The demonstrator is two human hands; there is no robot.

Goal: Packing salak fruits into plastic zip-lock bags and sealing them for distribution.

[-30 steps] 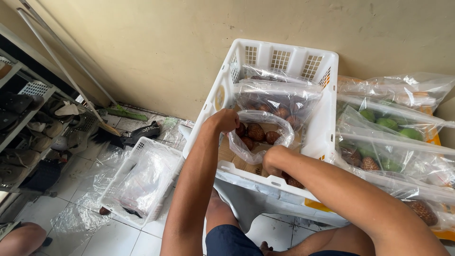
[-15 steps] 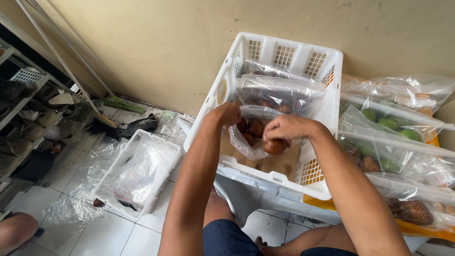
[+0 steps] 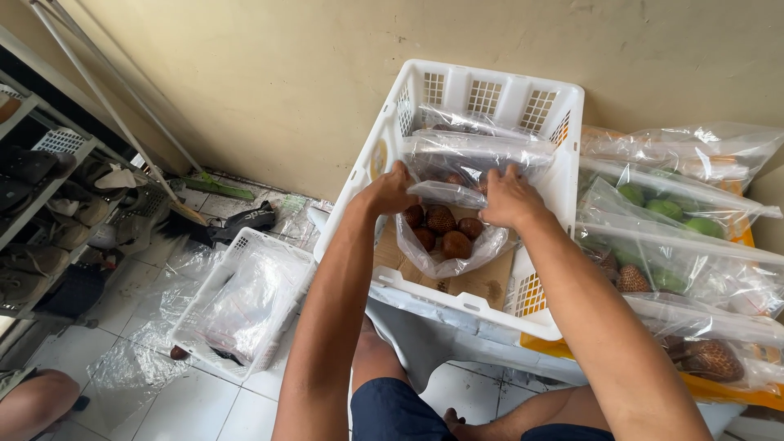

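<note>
Hands at the mouth of a clear plastic bag [image 3: 445, 245], inside a white crate [image 3: 384, 155]. Left hand [image 3: 390, 192] pinching the bag's left rim, fingers closed on the film; right hand [image 3: 510, 200] gripping the right rim likewise. Bag hanging between and just below both hands, holding several brown scaly fruits [image 3: 441, 230]. Resting, it seems, on cardboard [image 3: 482, 282] lining the crate floor; contact point partly hidden by the film.

Beyond the fingertips: more filled clear bags [image 3: 482, 155] stacked toward the crate's far wall. To the right of the right hand, outside the crate: sealed bags of green fruit [image 3: 665, 208] and further brown fruit [image 3: 633, 279]. To the left of the left forearm: a smaller white basket [image 3: 245, 298] with empty bags.

Judged step: closing the bag's mouth. Recommended practice: draw both rims level and taut before pressing together; keep fruit settled low, clear of the seal line; work from one corner across, pushing trapped air out ahead of the fingers; avoid dragging film over the rough fruit skins, likely to puncture. Seal type not discernible from this view.
</note>
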